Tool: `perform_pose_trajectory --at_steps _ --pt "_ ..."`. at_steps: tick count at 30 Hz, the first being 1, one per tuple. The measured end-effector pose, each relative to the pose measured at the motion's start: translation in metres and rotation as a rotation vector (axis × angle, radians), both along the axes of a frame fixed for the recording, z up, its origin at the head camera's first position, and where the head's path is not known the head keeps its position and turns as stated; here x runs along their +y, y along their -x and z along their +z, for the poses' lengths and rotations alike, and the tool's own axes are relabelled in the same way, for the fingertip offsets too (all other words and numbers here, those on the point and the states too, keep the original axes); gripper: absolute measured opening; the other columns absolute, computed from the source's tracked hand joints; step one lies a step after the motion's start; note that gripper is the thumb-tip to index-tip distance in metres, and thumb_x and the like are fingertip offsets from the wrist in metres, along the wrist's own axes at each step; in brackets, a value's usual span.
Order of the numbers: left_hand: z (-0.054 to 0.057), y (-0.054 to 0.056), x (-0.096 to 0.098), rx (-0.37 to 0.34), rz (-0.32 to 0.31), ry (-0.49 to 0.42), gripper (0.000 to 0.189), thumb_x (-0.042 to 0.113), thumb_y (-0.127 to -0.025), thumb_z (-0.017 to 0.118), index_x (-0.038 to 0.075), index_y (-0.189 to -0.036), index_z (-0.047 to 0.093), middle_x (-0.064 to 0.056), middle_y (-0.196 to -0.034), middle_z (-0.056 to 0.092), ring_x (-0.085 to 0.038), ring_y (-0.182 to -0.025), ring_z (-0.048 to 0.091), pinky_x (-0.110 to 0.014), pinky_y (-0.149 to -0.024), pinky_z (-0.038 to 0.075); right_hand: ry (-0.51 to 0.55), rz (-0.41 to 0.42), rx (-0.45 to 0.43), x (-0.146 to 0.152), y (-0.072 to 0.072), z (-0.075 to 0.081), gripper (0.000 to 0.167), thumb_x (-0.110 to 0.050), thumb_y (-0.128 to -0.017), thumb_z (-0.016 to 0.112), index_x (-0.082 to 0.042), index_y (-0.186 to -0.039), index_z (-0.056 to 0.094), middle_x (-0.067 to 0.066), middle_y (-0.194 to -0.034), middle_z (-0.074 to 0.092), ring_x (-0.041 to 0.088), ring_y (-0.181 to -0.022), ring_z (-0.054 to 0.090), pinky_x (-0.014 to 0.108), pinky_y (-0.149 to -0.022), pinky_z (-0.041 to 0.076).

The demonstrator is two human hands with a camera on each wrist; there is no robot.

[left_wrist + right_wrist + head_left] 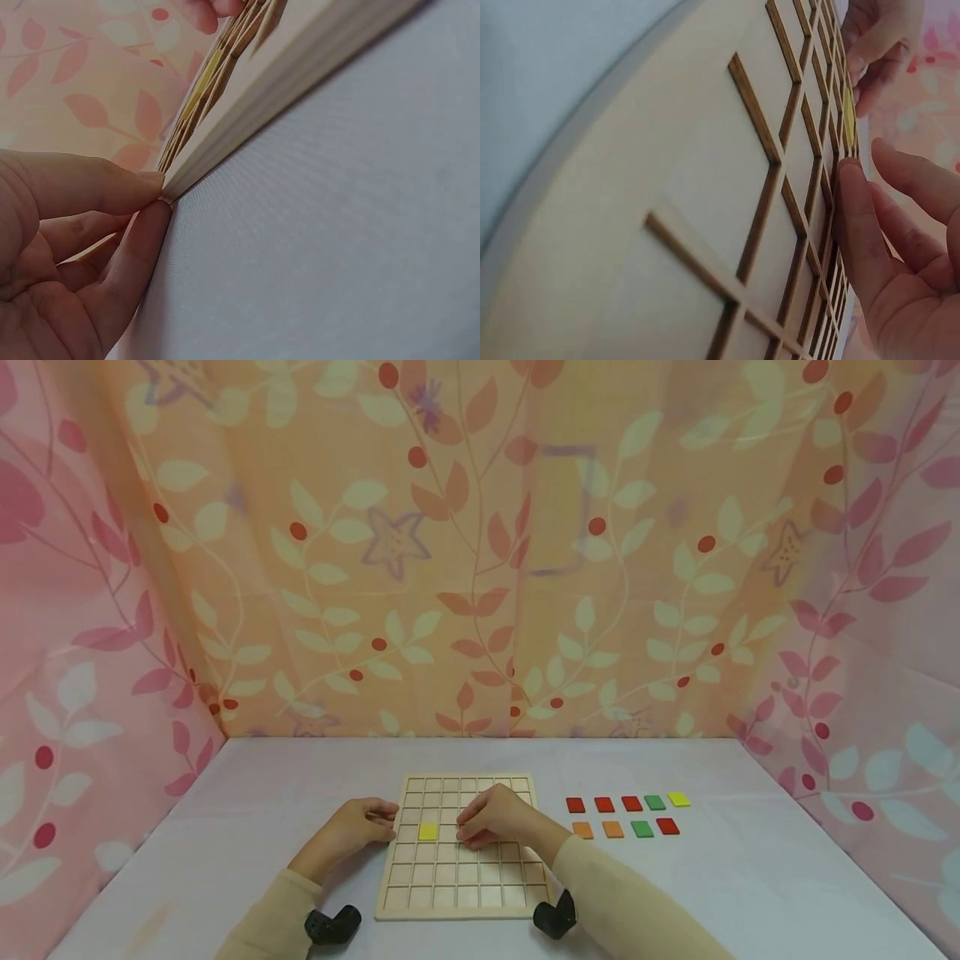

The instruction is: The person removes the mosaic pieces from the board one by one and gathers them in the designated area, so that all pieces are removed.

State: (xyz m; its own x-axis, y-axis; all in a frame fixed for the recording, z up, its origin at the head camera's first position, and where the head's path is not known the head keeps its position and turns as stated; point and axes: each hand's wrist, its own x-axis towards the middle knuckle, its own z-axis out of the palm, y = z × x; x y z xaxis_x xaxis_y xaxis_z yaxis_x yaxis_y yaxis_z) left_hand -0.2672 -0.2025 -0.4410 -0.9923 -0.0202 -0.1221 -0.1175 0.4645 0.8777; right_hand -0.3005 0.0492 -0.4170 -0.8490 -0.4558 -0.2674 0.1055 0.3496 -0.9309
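A wooden grid board (453, 913) lies flat on the white table, with one yellow square tile (427, 832) set in a cell left of its middle. At the board's left edge is my left hand (348, 831); in the left wrist view its thumb (105, 186) and a finger meet on that edge, pinching it. My right hand (498, 817) is over the board, right of the yellow tile. One digit touches the grid in the right wrist view, while another finger (911, 176) stands apart from it. No tile shows between these fingers.
Right of the board, two rows of loose square tiles lie on the table: several red tiles (603, 805), orange tiles (612, 830), green tiles (642, 829) and a yellow one at the far end. Floral cloth (480, 610) encloses the table's back and sides.
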Motion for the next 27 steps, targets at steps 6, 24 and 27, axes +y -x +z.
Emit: perform_pose_trajectory --at_steps 6,24,27 --pt "-0.001 0.0 0.0 -0.005 0.004 -0.004 0.043 -0.009 -0.075 0.073 -0.009 -0.117 0.065 -0.015 -0.101 0.069 -0.016 -0.085 0.062 -0.028 -0.072 0.053 -0.012 0.016 -0.003 -0.01 -0.002 0.002 0.019 0.002 -0.08 0.077 0.007 -0.098 0.074 0.009 -0.082 0.075 0.015 -0.067 0.071 0.032 -0.067 0.061" --pt "0.001 -0.001 0.0 -0.003 0.002 -0.005 0.041 -0.009 -0.076 0.073 -0.009 -0.117 0.065 -0.014 -0.1 0.069 -0.016 -0.084 0.062 -0.028 -0.071 0.054 0.023 0.007 -0.008 -0.027 -0.002 0.001 0.019 0.003 -0.078 0.078 0.007 -0.096 0.074 0.011 -0.083 0.075 0.017 -0.069 0.073 0.031 -0.066 0.06" --pt "0.002 -0.001 0.001 -0.004 0.002 0.006 0.042 -0.007 -0.076 0.073 -0.008 -0.117 0.066 -0.013 -0.1 0.069 -0.015 -0.084 0.062 -0.028 -0.071 0.054 0.039 0.003 -0.011 -0.029 -0.002 0.0 0.02 0.005 -0.078 0.077 0.008 -0.098 0.073 0.013 -0.085 0.076 0.022 -0.073 0.075 0.032 -0.067 0.061"
